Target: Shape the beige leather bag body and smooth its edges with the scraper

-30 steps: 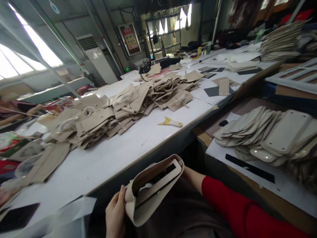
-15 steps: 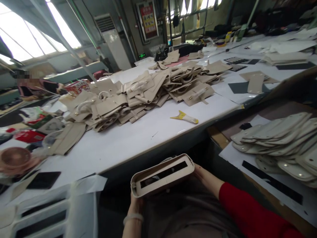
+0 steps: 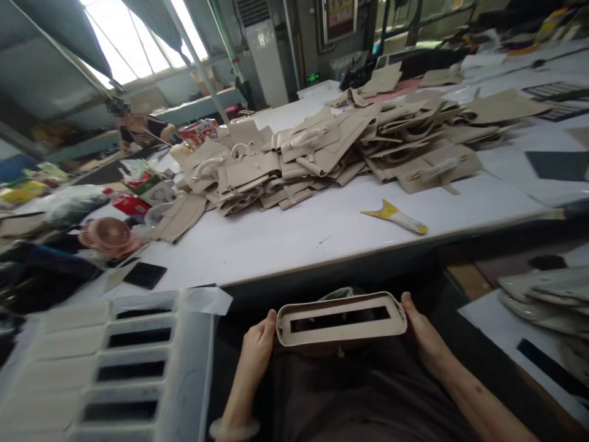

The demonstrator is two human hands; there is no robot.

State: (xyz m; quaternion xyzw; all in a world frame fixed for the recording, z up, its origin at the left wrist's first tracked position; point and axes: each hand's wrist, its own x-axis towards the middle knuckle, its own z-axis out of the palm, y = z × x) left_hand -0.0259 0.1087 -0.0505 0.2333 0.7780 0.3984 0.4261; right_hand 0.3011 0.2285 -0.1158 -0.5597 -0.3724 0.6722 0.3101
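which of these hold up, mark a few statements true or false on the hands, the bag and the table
1. The left hand and right hand are at opposite ends of the beige bag. True.
2. The yellow-ended tool lies on the beige pile. False: it lies on the white table, in front of that pile.
3. The pink fan is left of the tool in the picture. True.
4. The bag's opening faces the floor. False: it faces the camera.
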